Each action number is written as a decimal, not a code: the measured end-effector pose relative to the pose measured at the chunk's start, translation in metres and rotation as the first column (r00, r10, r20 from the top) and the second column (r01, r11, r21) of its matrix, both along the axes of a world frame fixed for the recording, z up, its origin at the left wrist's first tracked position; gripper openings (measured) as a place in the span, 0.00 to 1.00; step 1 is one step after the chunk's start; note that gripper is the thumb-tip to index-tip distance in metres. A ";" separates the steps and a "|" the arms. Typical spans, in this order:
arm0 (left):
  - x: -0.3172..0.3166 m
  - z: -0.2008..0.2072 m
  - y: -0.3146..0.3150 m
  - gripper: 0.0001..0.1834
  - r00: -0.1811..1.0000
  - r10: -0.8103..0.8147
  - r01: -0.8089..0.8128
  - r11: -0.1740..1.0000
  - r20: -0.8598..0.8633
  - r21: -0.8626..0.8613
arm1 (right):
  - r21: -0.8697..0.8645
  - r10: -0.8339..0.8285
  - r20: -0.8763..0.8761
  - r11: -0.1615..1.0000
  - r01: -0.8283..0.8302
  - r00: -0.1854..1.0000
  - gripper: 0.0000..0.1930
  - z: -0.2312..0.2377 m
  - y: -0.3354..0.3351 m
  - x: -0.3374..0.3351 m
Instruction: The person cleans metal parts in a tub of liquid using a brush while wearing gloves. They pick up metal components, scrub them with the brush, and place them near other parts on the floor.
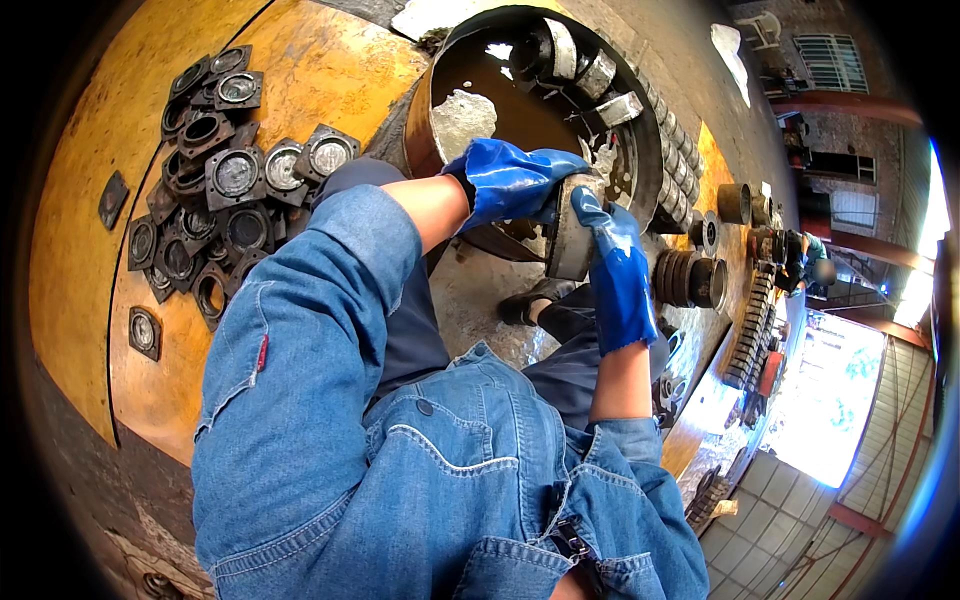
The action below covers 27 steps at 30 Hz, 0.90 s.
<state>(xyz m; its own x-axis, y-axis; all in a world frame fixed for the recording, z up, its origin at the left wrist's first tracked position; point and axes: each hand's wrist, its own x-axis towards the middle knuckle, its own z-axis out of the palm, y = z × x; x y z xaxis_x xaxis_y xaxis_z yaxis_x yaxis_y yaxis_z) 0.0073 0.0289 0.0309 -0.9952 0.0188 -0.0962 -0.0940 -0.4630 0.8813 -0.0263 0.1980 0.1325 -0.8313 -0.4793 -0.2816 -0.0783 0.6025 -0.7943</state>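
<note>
Both my hands wear blue rubber gloves and are closed on one thick, round metal part point(572, 238) with a grey, worn rim. My left hand point(512, 182) grips its upper left side. On its right side, my right hand point(615, 262) wraps round the edge with the thumb on top. The part is tilted on edge at the near side of a large round metal tub point(424, 125) holding brown liquid. Several similar round parts point(597, 76) sit inside the tub at its right. My palms and the part's far face are hidden.
A heap of dark square-flanged metal parts point(236, 174) lies on yellow boards at the left. Rows of stacked round parts point(682, 160) curve along the tub's right side. Ring-shaped parts point(690, 279) stand beyond my right hand. Another person point(808, 262) is far right.
</note>
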 end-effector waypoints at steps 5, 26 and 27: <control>0.003 0.002 -0.001 0.19 1.000 -0.008 0.008 1.000 -0.012 -0.008 | 0.010 0.017 0.042 1.000 -0.017 0.999 0.30 0.001 0.003 -0.004; -0.002 -0.014 0.001 0.18 1.000 -0.013 0.011 0.996 0.014 0.085 | 0.049 -0.018 -0.049 0.999 0.021 0.999 0.40 0.006 0.001 0.004; -0.002 -0.014 0.001 0.18 1.000 -0.009 0.009 0.997 0.005 0.082 | 0.044 -0.027 -0.043 0.999 0.029 0.999 0.41 0.002 0.003 0.003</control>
